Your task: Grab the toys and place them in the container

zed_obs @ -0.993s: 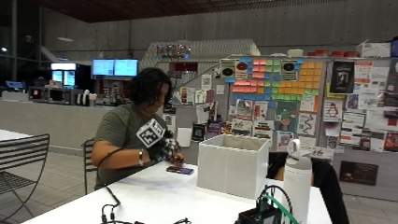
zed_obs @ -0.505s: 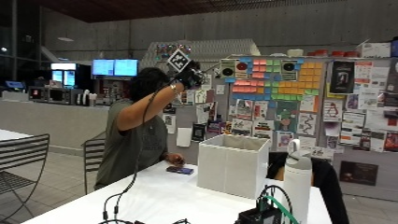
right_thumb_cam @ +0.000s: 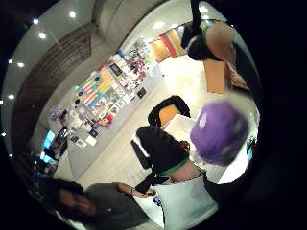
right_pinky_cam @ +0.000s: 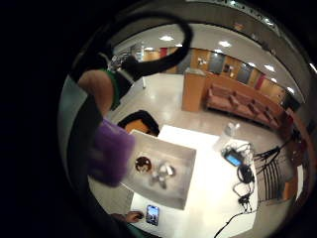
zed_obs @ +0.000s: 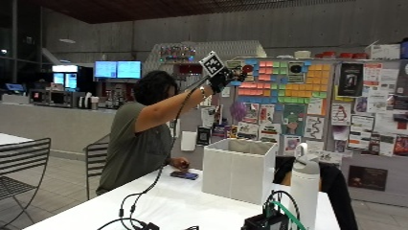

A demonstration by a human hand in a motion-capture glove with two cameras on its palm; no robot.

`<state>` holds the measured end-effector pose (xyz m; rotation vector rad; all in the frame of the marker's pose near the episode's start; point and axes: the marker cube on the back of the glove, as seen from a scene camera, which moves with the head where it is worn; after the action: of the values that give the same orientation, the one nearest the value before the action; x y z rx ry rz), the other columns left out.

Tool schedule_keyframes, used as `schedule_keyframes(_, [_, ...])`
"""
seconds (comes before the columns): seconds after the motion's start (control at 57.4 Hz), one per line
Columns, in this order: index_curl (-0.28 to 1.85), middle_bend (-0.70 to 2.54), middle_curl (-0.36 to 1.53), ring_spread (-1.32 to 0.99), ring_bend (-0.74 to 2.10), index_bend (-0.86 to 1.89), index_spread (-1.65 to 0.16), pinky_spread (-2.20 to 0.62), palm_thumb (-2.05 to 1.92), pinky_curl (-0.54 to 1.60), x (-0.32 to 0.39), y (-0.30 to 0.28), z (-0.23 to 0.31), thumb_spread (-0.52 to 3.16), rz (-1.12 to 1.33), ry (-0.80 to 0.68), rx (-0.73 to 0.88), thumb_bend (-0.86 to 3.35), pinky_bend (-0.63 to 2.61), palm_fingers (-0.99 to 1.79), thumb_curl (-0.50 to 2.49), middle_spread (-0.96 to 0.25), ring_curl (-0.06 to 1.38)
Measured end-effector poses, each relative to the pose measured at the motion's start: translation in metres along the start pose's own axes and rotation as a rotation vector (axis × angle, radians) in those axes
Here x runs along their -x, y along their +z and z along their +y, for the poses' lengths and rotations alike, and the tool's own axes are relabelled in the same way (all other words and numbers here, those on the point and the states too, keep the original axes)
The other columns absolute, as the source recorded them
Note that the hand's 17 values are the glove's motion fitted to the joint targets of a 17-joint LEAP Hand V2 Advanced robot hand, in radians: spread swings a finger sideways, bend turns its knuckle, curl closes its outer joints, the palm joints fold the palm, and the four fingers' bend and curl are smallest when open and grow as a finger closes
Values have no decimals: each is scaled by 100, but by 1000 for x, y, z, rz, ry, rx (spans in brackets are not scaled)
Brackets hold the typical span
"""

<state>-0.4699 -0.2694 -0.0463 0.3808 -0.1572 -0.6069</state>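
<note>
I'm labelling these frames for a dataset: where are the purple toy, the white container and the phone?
purple toy (zed_obs: 238,111): outside view, its body, in the air below the raised hand.
white container (zed_obs: 237,172): outside view, front wall.
phone (right_pinky_cam: 152,214): little finger side palm view, its screen, on the table beside the container.

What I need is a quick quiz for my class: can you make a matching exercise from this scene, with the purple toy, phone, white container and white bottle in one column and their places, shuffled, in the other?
Things:
1 purple toy
2 phone
3 white container
4 white bottle

Places:
A on the table, by the bare hand
B in the air, below the raised gloved right hand
C at the table's near end, beside cables
D mid-table, with toys inside

Pairs: 1-B; 2-A; 3-D; 4-C
</note>
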Motion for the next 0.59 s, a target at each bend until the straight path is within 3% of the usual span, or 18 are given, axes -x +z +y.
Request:
schedule_keyframes(0.139, [93,40,77,-32,83,44,-48,-18,-7,43,5,-6,15,113,-59,-84,26,-7,100,25,62,-28,41])
schedule_keyframes(0.227, [88,44,75,-32,84,42,-49,-14,-7,39,-6,-6,30,113,127,22,110,-7,92,37,55,-27,39])
schedule_keyframes(0.279, [86,41,73,-32,85,42,-48,-13,-9,38,-16,-12,49,114,205,-13,132,-7,90,36,51,-27,39])
schedule_keyframes(0.349, [85,32,70,-32,87,43,-48,-11,-8,38,18,-37,79,114,-198,-39,148,-7,89,31,47,-25,40])
schedule_keyframes(0.383, [84,30,69,-33,87,41,-48,-10,-9,38,20,-42,97,114,-271,-46,158,-7,90,30,45,-24,40])
schedule_keyframes(0.593, [74,24,63,-32,88,27,-48,-7,-9,37,-100,-17,208,113,302,153,236,-7,89,25,36,-22,40])
